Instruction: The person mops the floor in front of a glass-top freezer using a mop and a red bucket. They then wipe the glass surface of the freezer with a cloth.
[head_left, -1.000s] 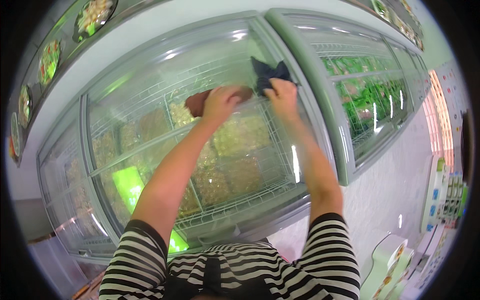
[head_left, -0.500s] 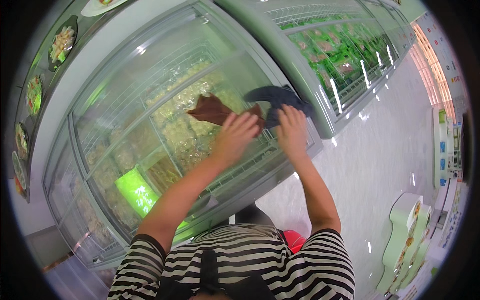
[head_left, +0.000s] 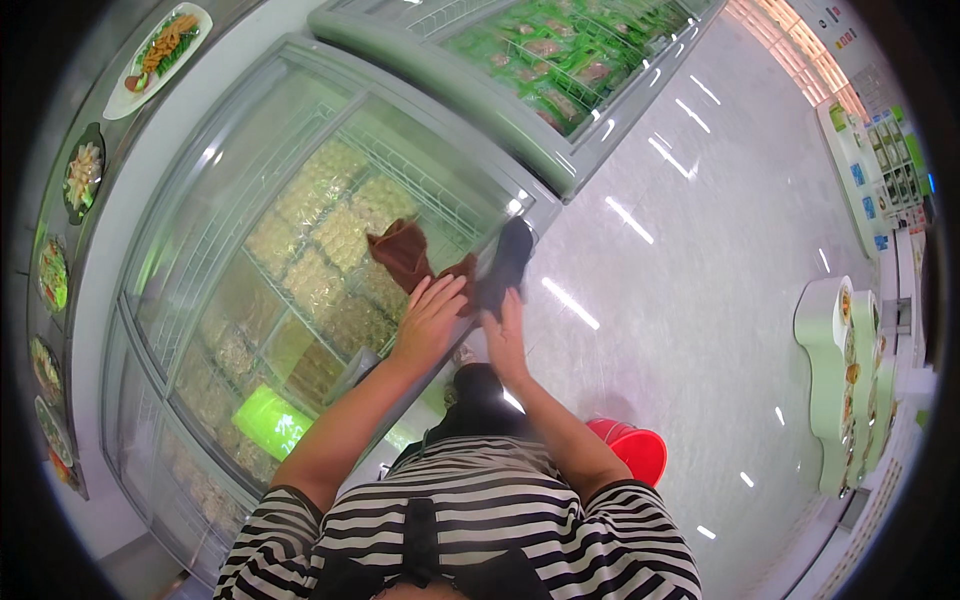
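Note:
My left hand (head_left: 428, 322) presses its bent fingers on a crumpled brown cloth (head_left: 402, 254), which lies on the glass lid of a chest freezer (head_left: 440, 165). Just to the right, my right hand (head_left: 505, 343) has hold of a dark blue cloth (head_left: 506, 258) at the freezer's front edge. The dark cloth is smeared by motion and hangs partly over that edge. The two cloths come close together between my hands. Under the glass, clear bags of pale food (head_left: 320, 240) sit in wire baskets.
A second freezer (head_left: 555, 172) with green packages stands beyond. A bright green sign (head_left: 270, 422) shows at the near left. On the floor, a red bucket (head_left: 640, 452) stands by my right side. Dishes of food (head_left: 160, 52) line the left shelf; a pale green wavy stand (head_left: 822, 385) is at right.
Both hands have come closer to me with the cloths, along the freezer's front edge. The dark cloth has turned more upright. My view has shifted, and more of the red bucket shows.

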